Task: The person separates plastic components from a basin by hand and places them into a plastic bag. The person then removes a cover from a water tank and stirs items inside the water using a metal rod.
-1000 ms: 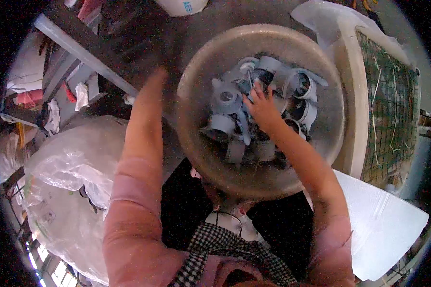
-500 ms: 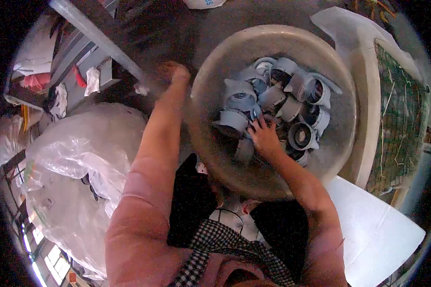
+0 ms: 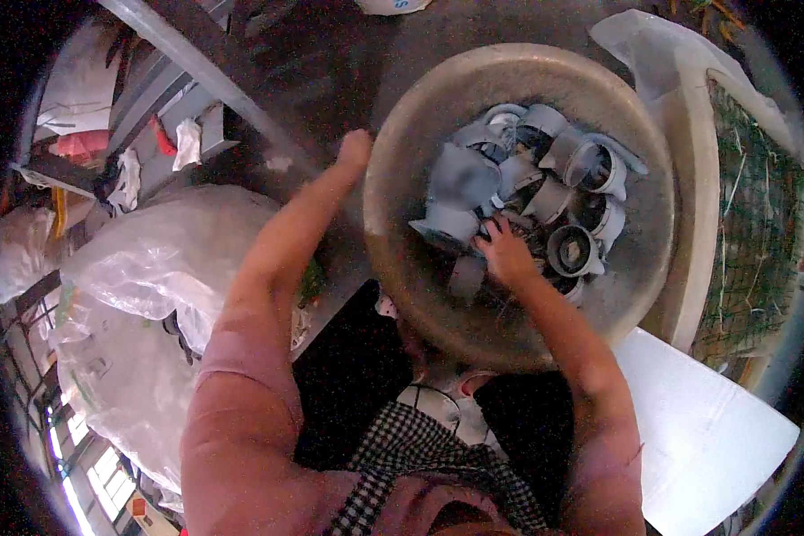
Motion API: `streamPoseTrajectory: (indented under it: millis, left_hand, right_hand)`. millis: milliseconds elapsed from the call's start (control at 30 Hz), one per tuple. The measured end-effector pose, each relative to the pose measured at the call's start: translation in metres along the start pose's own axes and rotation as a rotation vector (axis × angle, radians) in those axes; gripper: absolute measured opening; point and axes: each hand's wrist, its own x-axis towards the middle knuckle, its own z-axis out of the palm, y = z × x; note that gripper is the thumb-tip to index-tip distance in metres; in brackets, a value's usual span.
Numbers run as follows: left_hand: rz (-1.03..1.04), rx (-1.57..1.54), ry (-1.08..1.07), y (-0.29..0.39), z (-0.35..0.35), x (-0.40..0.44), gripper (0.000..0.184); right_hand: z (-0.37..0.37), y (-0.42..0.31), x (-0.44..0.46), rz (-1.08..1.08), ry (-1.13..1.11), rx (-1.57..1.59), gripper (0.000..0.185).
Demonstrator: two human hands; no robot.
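Observation:
A large round tub (image 3: 389, 259) holds several grey ring-shaped parts with flared ends (image 3: 460, 179). My right hand (image 3: 509, 255) is inside the tub, its fingers spread over the parts at the lower middle, touching the parts there; nothing is seen gripped. One grey part (image 3: 447, 225) lies just left of its fingertips. Outside, at the tub's left rim, is my left hand (image 3: 357, 147), with the fingers bunched and partly hidden, so what it holds, if anything, does not show.
Big clear plastic bags (image 3: 143, 268) stand at the left, below a metal frame (image 3: 188, 67). Right of the tub is a pale-rimmed container with green netting (image 3: 746, 223). A white board (image 3: 706, 429) lies at the lower right.
The view has shifted, so the tub appears further right. My right hand has moved lower among the parts. My left hand has come in against the tub's left rim.

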Motion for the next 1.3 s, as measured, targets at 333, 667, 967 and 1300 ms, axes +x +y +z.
streamPoseTrajectory:
  millis: [333,667,967,1300]
  left_hand:
    - [-0.265,-0.039,-0.913,-0.053,-0.060,-0.112,0.036]
    - [-0.293,0.340,-0.220,-0.112,0.064,-0.030,0.034]
    - [-0.161,0.522,-0.162,-0.126,0.071,-0.033,0.031]
    - [0.665,0.568,-0.231,-0.110,-0.039,-0.068,0.033]
  right_hand:
    - [-0.048,0.002,-0.026,-0.020,-0.194,-0.004,0.059]
    - [-0.044,0.018,-0.034,0.051,-0.159,0.109,0.060]
    - [-0.057,0.034,-0.075,0.063,0.218,0.526,0.051]
    - [-0.154,0.024,-0.138,-0.028,0.460,1.034,0.036]
